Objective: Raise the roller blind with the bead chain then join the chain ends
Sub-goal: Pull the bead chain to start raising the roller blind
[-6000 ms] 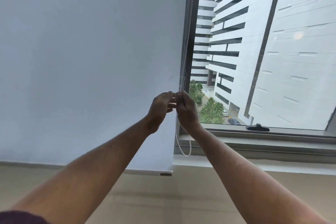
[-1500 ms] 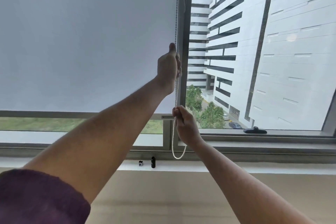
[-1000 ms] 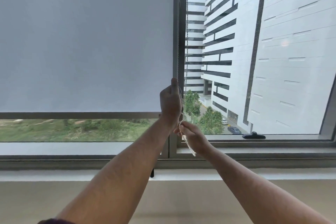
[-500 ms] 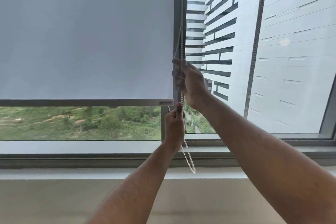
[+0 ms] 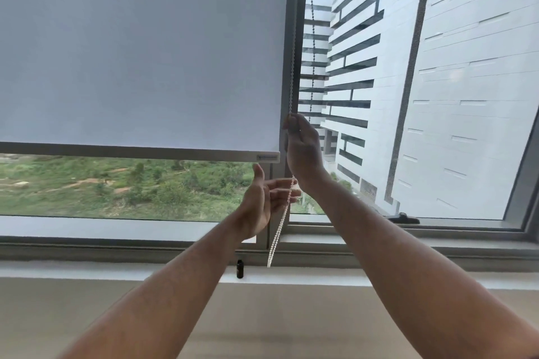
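roller blind [image 5: 140,52]: matt smooth cloth | bead chain [image 5: 281,221]: glossy white beads | window frame [image 5: 291,46]: matt metal

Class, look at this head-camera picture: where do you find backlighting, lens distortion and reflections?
Head view: daylight from outside backlights the white roller blind, which looks dull grey; the wide lens tilts the white building and bends the grey window frame; faint pale spots on the glass look like reflections; the white bead chain stays sharp between the left hand and right hand.
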A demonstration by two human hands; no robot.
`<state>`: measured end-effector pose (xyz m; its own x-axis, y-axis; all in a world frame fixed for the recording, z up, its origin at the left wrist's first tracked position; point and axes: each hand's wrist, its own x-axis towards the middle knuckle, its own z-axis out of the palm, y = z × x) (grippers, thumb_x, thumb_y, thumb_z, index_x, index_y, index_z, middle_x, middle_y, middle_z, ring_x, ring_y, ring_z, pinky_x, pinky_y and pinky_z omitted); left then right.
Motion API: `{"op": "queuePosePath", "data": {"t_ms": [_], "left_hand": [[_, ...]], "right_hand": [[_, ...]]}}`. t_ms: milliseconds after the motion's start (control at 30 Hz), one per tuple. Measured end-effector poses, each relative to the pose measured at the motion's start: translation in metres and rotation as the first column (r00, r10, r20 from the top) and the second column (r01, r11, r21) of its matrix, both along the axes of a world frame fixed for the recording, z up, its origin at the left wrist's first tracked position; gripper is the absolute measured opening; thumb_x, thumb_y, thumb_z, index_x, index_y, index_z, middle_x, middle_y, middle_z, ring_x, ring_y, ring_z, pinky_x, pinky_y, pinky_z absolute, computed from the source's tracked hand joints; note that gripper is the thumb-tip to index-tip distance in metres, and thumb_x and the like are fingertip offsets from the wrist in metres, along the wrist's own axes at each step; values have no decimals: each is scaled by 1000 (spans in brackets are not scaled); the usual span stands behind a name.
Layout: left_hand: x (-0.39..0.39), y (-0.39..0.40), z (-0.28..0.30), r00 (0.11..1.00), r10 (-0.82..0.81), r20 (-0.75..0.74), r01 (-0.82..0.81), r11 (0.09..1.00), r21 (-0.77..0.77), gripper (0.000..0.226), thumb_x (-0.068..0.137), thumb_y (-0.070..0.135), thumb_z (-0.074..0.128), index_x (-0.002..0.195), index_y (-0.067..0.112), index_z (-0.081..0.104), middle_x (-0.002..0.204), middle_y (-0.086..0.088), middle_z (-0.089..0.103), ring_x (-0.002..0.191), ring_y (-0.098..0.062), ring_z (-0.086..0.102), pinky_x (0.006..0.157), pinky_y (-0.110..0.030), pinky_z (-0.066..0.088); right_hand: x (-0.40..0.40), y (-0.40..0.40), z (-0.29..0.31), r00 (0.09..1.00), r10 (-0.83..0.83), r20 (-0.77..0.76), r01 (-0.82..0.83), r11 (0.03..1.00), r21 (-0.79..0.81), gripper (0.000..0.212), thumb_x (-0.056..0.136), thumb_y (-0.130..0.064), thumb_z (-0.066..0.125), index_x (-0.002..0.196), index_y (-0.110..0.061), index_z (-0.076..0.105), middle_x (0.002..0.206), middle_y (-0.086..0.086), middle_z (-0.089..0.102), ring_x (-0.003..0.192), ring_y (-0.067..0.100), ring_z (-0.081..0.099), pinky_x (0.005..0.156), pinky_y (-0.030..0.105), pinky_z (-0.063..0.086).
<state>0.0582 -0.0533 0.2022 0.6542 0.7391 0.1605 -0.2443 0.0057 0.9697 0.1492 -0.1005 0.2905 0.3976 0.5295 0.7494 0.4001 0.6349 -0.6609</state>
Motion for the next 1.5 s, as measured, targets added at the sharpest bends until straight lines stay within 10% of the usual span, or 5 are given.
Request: {"op": "queuePosePath", "data": {"t_ms": [200, 467, 600, 967, 1500], "left_hand": [[-3, 6, 74, 985, 70, 157, -87, 990, 107, 84, 93, 76, 3, 113, 24, 65, 133, -11, 67, 130, -26, 57, 122, -52, 29], [11, -35, 192, 968, 196, 159, -240, 910, 338, 63, 105, 57, 30, 123, 7, 63, 104, -10, 75, 89, -21, 73, 88, -38, 55], [21, -48, 203, 951, 278, 133, -305, 911, 277, 52, 104, 55, 38, 81, 14, 60, 60, 2, 46, 42, -10, 37, 46, -24, 35], [31, -25, 135, 897, 330, 294, -423, 834, 354, 60, 106, 44, 35, 50, 24, 36, 50, -3, 30, 39, -16, 22, 47, -30, 21], [47, -36, 111, 896, 316, 311, -423, 822, 382, 56, 108, 41, 37, 62, 10, 44, 50, -4, 29, 44, -15, 24, 50, -33, 21]], "right_hand": [[-6, 3, -4, 1000, 11, -8, -11, 1000, 12, 25, 106, -17, 44, 86, -12, 59, 64, -3, 51, 57, 12, 46, 53, 24, 39], [-9, 5, -30, 1000, -18, 17, 18, 1000, 1, 33, 108, -16, 43, 78, -26, 54, 51, -19, 46, 51, 3, 34, 53, 18, 30], [-3, 2, -46, 999, -21, 30, 21, 1000, -21, 37, 109, -11, 42, 77, -25, 52, 50, -18, 46, 48, 0, 31, 48, 14, 28], [43, 7, -63, 966, -17, 258, 104, 939, -328, 38, 110, -15, 43, 80, -31, 59, 61, -2, 51, 52, 13, 43, 55, 35, 38], [8, -24, 157, 862, 365, -352, -409, 911, -56, 26, 110, -22, 41, 110, -13, 65, 79, 5, 71, 57, 16, 64, 54, 27, 50]]}}
